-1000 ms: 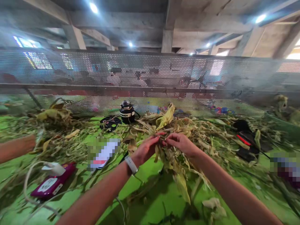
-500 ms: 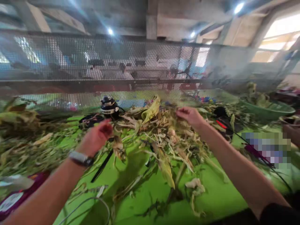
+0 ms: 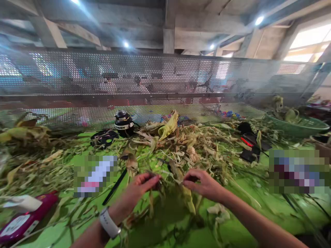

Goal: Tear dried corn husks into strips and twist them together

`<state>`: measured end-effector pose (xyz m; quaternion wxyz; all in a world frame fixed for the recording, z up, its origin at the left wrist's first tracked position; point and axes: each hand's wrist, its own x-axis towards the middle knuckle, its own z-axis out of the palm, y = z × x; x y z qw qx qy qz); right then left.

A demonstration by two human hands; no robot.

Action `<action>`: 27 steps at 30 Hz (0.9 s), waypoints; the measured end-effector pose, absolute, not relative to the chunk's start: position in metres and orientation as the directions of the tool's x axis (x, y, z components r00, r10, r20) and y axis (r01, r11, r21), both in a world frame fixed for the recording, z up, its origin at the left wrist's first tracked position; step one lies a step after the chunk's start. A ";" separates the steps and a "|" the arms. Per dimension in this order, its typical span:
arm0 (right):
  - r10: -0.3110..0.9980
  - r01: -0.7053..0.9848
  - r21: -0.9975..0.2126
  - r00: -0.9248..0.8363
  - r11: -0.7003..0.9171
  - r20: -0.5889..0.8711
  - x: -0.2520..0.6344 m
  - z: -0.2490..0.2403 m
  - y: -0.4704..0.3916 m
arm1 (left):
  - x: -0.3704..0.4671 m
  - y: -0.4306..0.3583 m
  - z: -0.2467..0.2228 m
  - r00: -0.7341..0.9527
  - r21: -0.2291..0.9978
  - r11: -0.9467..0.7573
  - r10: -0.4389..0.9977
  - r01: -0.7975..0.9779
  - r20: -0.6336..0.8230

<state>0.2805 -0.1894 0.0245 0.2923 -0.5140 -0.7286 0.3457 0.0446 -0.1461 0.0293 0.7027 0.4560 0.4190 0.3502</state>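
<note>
- I take the gap between my two hands as the middle of my clock, and 12 o'clock is straight ahead.
- My left hand [image 3: 138, 189] is at 9 o'clock, palm low; its thumb and fingers are close together, and thin dry strips show at their tips. I cannot tell if they are clamped on them.
- A white-banded watch [image 3: 110, 222] sits on that wrist.
- My right hand [image 3: 204, 186] is at 3 o'clock, with its fingers curled toward the thumb, just above a long yellowish leaf [image 3: 190, 201]; I cannot tell whether it grips anything. My two hands are apart.
- The heap of dried leaves [image 3: 199, 144] spreads from 12 to 2 o'clock on the green tabletop [image 3: 238, 237], and one broad yellow leaf [image 3: 169, 126] stands up at 12.
- A pale crumpled leaf [image 3: 219, 212] lies at 4 o'clock.
- At 11 o'clock there is a black jar [image 3: 124, 125] with a white band.
- Well beyond my left hand, between 8 and 9, lies a purple power strip [image 3: 38, 213] with a white plug.
- A green basin [image 3: 297, 129] with leaves is far off at 2 o'clock.
- Behind the heap stands a perforated metal screen [image 3: 160, 77].
</note>
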 end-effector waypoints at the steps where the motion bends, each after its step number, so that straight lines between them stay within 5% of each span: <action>1: 0.954 0.617 -0.749 -0.292 0.244 0.070 0.288 0.017 -0.182 | 0.041 -0.138 0.030 0.343 0.918 0.356 0.896 -0.177 -0.281; 3: 0.963 0.757 -0.602 -0.253 0.255 0.090 0.299 0.003 -0.165 | 0.037 -0.121 0.032 0.230 0.865 0.385 0.918 -0.322 -0.322; 6: 0.975 0.796 -0.563 -0.189 0.222 0.116 0.305 -0.008 -0.146 | 0.037 -0.104 0.033 0.114 0.816 0.335 0.941 -0.472 -0.320; 10: 0.962 0.809 -0.521 -0.221 0.272 0.159 0.307 -0.001 -0.144 | 0.030 -0.112 0.043 0.147 0.823 0.317 0.948 -0.472 -0.282; 14: 0.942 0.951 -0.232 -0.128 0.206 0.310 0.304 0.011 -0.129 | 0.014 -0.124 0.079 0.110 0.876 0.168 0.985 -0.453 -0.132; 16: 0.941 0.950 -0.205 -0.170 0.236 0.294 0.299 0.021 -0.112 | 0.010 -0.125 0.099 0.087 0.885 0.097 0.994 -0.456 -0.064; 22: 0.896 0.913 -0.321 -0.095 0.252 0.433 0.317 0.111 -0.055 | 0.002 -0.119 0.134 0.030 0.893 0.020 1.000 -0.450 -0.007; 24: 0.824 0.743 -0.582 0.072 0.331 0.561 0.327 0.145 -0.041 | -0.002 -0.112 0.139 -0.042 0.876 -0.005 0.999 -0.482 -0.017; 27: 0.848 0.425 -0.839 0.247 0.341 0.469 0.332 0.174 -0.026 | -0.006 -0.100 0.142 -0.080 0.853 -0.039 0.997 -0.520 -0.003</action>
